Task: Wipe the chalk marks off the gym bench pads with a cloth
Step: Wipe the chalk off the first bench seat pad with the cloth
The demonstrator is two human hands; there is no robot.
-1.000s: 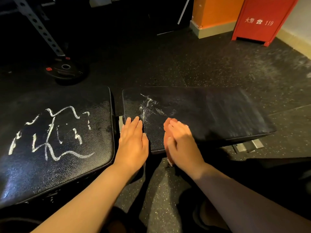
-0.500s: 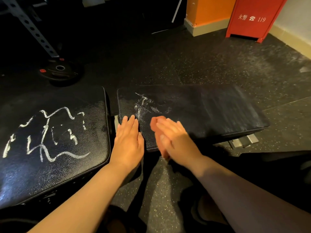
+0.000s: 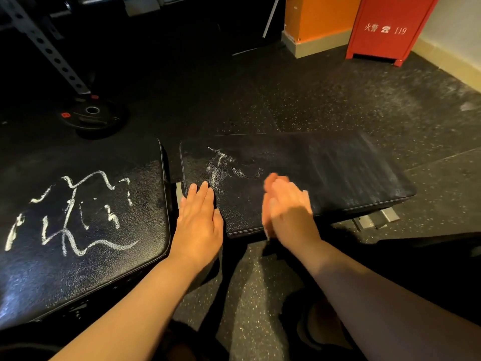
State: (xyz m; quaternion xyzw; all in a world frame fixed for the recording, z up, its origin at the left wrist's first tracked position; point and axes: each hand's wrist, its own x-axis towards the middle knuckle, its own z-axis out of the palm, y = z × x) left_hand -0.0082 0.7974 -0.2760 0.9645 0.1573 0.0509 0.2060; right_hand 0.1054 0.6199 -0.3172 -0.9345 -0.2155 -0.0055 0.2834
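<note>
One faint chalk smear (image 3: pixel 218 165) on right pad (image 3: pixel 338 173) | left hand (image 3: pixel 199 220) flat on that pad, grip holding nothing | right hand (image 3: pixel 289 207) blurred, grip flat, pressing reddish cloth (image 3: pixel 272 178) beside smear | left pad (image 3: pixel 78 269): bold chalk scribbles (image 3: pixel 70 212)

Two pads (image 3: pixel 104 277) (image 3: pixel 338 173), two hands (image 3: pixel 199 222) (image 3: pixel 289 212), perhaps one cloth (image 3: pixel 269 179).

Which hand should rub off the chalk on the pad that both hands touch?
The right hand: it presses the cloth on the pad, just beside those chalk marks. The left hand lies flat, with no cloth.
</note>
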